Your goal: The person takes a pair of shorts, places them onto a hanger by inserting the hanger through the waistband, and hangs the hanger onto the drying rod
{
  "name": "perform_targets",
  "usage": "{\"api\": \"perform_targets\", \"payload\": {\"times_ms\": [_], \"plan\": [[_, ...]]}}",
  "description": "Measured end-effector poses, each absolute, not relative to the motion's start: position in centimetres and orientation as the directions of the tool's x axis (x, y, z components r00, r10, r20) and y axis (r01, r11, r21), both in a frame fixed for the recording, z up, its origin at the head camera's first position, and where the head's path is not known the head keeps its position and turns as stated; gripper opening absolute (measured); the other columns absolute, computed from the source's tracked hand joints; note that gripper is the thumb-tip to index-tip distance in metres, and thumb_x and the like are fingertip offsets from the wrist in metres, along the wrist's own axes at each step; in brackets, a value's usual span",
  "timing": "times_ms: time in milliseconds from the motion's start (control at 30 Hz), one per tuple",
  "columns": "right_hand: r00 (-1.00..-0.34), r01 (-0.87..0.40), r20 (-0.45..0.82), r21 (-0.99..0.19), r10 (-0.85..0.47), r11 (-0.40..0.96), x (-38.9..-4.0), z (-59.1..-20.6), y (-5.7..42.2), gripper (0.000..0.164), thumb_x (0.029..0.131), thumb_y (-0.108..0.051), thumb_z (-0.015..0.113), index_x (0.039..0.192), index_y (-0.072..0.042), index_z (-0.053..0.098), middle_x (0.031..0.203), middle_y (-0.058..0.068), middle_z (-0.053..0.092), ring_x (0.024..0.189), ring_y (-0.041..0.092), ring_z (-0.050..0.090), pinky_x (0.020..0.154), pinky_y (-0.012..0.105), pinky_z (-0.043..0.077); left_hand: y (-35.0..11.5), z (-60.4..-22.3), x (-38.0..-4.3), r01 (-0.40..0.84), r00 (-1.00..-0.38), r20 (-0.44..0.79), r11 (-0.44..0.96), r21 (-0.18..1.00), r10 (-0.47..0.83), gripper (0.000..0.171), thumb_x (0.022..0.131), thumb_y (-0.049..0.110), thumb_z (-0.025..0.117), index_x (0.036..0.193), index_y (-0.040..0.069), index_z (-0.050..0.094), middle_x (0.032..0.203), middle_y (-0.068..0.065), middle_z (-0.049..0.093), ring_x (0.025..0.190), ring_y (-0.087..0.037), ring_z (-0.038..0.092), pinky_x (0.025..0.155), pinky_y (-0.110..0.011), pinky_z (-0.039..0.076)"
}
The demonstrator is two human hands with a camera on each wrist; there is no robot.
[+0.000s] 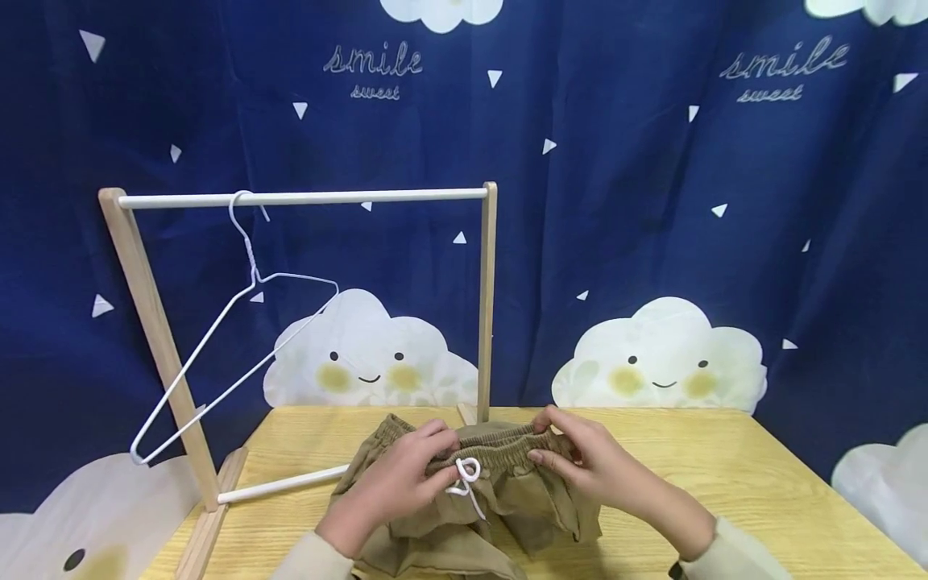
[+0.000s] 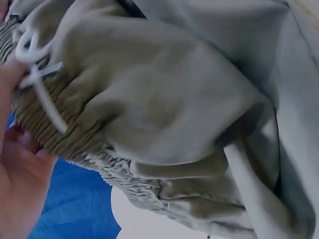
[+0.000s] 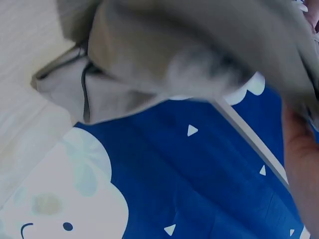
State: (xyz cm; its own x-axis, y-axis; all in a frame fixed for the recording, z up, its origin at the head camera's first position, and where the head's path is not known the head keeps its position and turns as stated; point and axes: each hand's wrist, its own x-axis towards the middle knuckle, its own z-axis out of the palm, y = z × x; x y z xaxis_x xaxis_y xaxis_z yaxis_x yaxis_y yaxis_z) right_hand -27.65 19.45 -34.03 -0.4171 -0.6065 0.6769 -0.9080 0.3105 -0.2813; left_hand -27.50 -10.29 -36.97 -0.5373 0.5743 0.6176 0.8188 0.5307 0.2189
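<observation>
Currently | hands (image 1: 406,475) (image 1: 602,467) curled, pinching khaki shorts (image 1: 449,552) at waistband (image 1: 503,453) | hanger (image 1: 250,256) on rack (image 1: 487,322) | shorts hide part of lower rod (image 1: 283,483)

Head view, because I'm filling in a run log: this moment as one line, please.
garment: brown, white drawstring | left fingers: grip waistband | right fingers: pinch waistband | hanger: bare, hooked on rack rod

Olive-brown shorts (image 1: 511,487), rumpled over wooden table (image 1: 725,483); gathered waistband (image 1: 500,453) uppermost, white drawstring (image 2: 36,74) bow-tied
</observation>
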Motion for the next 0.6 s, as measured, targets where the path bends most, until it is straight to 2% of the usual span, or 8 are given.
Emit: {"api": "perform_targets", "payload": {"times_ms": [67, 167, 333, 433, 600], "plan": [[-0.437, -0.899, 0.658, -0.297, -0.613, 0.322, -27.8, -34.0, 19.4, 0.023, 0.09, -0.004, 0.075, 0.105, -0.012, 0.059, 0.09, -0.004, 0.061, 0.067, -0.005, 0.056, 0.054, 0.016, 0.05, -10.6, -36.8, -27.5, 0.822, -0.515, 0.651, 0.536, 0.192, 0.557, 0.022, 0.089, 0.008, 0.075, 0.091, 0.016, 0.055, 0.088, 0.009, 0.046, 0.074, -0.004, 0.043, 0.066, -0.019, 0.045], [-0.434, -0.901, 0.648, -0.307, -0.626, 0.306, -28.0, -34.1, 19.4, 0.02, 0.089, -0.003, 0.076, 0.099, -0.01, 0.061, 0.091, -0.001, 0.064, 0.074, 0.002, 0.067, 0.06, 0.018, 0.056, -11.0, -36.6, -27.6, 0.829, -0.492, 0.675, 0.534, 0.169, 0.55, 0.026, 0.088, 0.002, 0.074, 0.089, 0.015, 0.051, 0.087, 0.007, 0.044, 0.074, -0.005, 0.042, 0.065, -0.018, 0.043], [-0.415, -0.91, 0.671, -0.287, -0.615, 0.3, -28.0, -34.2, 19.2, 0.026, 0.084, 0.007, 0.076, 0.088, -0.011, 0.057, 0.085, -0.003, 0.066, 0.077, 0.007, 0.07, 0.063, 0.018, 0.057, -11.4, -36.3, -27.7, 0.837, -0.473, 0.682, 0.527, 0.15, 0.558, 0.031, 0.085, -0.001, 0.073, 0.085, 0.014, 0.046, 0.086, 0.005, 0.042, 0.075, -0.006, 0.04, 0.064, -0.018, 0.041], [-0.414, -0.906, 0.702, -0.256, -0.579, 0.337, -27.9, -34.0, 18.8, 0.029, 0.081, 0.009, 0.078, 0.087, -0.012, 0.058, 0.085, -0.004, 0.067, 0.079, 0.008, 0.069, 0.061, 0.015, 0.055, -11.6, -36.2, -27.5, 0.828, -0.489, 0.67, 0.538, 0.157, 0.558, 0.03, 0.084, 0.0, 0.074, 0.085, 0.014, 0.048, 0.085, 0.006, 0.044, 0.076, -0.006, 0.042, 0.065, -0.018, 0.042], [-0.381, -0.907, 0.752, -0.19, -0.538, 0.376, -27.9, -33.9, 18.2, 0.03, 0.078, 0.008, 0.081, 0.087, -0.014, 0.061, 0.084, -0.005, 0.068, 0.076, 0.007, 0.067, 0.052, 0.01, 0.048, -12.4, -35.9, -27.1, 0.779, -0.562, 0.626, 0.6, 0.181, 0.541, 0.021, 0.088, 0.01, 0.077, 0.09, 0.016, 0.057, 0.085, 0.009, 0.055, 0.076, -0.006, 0.051, 0.068, -0.022, 0.049]]}}
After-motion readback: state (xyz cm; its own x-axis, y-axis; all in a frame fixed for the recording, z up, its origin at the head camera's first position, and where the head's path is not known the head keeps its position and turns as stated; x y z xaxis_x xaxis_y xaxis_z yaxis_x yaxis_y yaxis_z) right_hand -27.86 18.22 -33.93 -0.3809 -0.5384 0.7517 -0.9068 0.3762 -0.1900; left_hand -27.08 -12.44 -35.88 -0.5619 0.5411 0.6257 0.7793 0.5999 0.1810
